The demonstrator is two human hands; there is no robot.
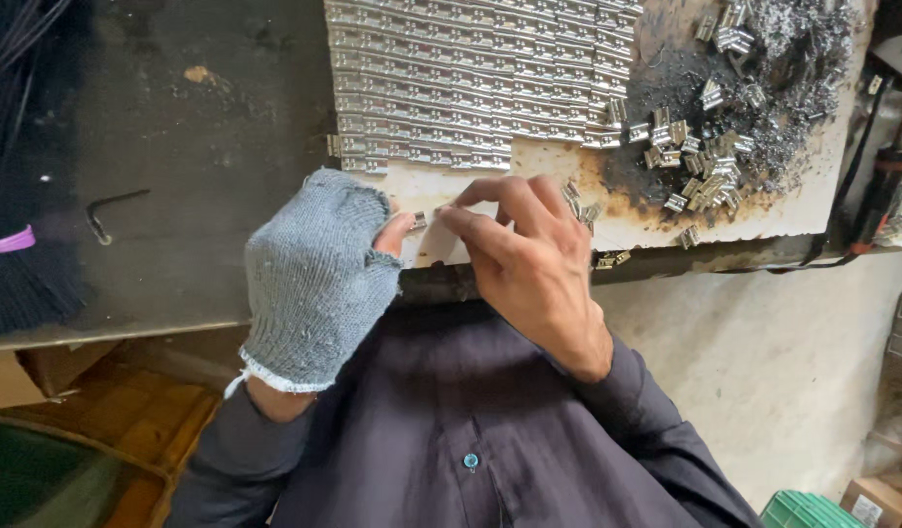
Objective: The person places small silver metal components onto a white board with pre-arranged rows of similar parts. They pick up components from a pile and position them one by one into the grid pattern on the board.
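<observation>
A dark, stained bench (177, 147) fills the upper left, its front edge running across the middle. On its right part lies a pale, scorched board (568, 186), reaching almost to that front edge. Neat rows of small shiny metal clips (471, 78) cover the board's upper left area, packed side by side. Toward the board's right end a loose pile of the same clips (700, 161) sits among grey metal shavings (793, 59). A bent hex key (109, 210) lies alone on the bench's left part, well apart from the board.

The person, in a dark button shirt (451, 420), leans at the bench's front edge. The left hand (314, 274) wears a grey knit glove with the fingertips cut off; its bare thumb shows at the board's lower left corner. The right hand (524, 259) is bare and rests just beside it, fingers curled down onto the board. Between the left thumb and the right fingertips sits one small clip (419, 221), pinched from both sides, at the board's near edge just below the rows. A few stray clips (580, 203) lie beside the right knuckles.
</observation>
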